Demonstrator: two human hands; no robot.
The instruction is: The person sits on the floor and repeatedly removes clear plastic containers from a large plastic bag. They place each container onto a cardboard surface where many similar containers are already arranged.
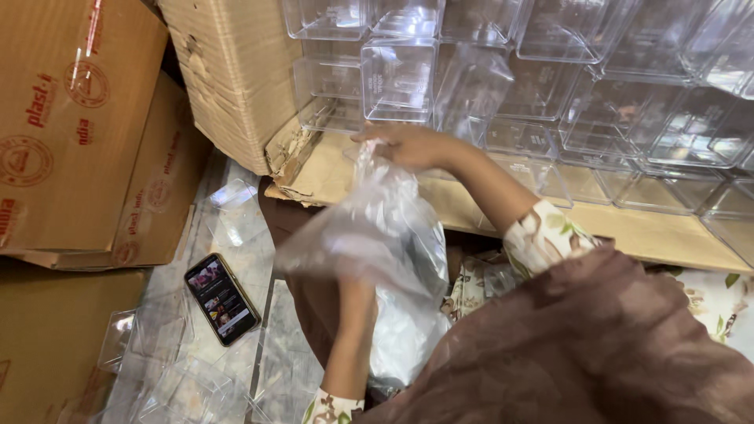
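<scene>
My right hand (408, 146) grips the top edge of a clear plastic bag (377, 228) and holds it up in front of a row of clear plastic boxes (400, 78). The bag hangs crumpled and blurred. My left hand (356, 292) reaches up from below to the bag's underside. Its fingers are hidden behind the cloudy plastic, so its grip does not show. Both arms wear floral sleeves, and a brown cloth (581, 345) covers my lower right.
Many clear plastic boxes are stacked on flattened cardboard (675, 235) at the back and right. Brown cartons (78, 118) stand at the left, a torn one (236, 78) behind them. A phone (221, 298) with a lit screen lies on clear lids (181, 377) on the floor.
</scene>
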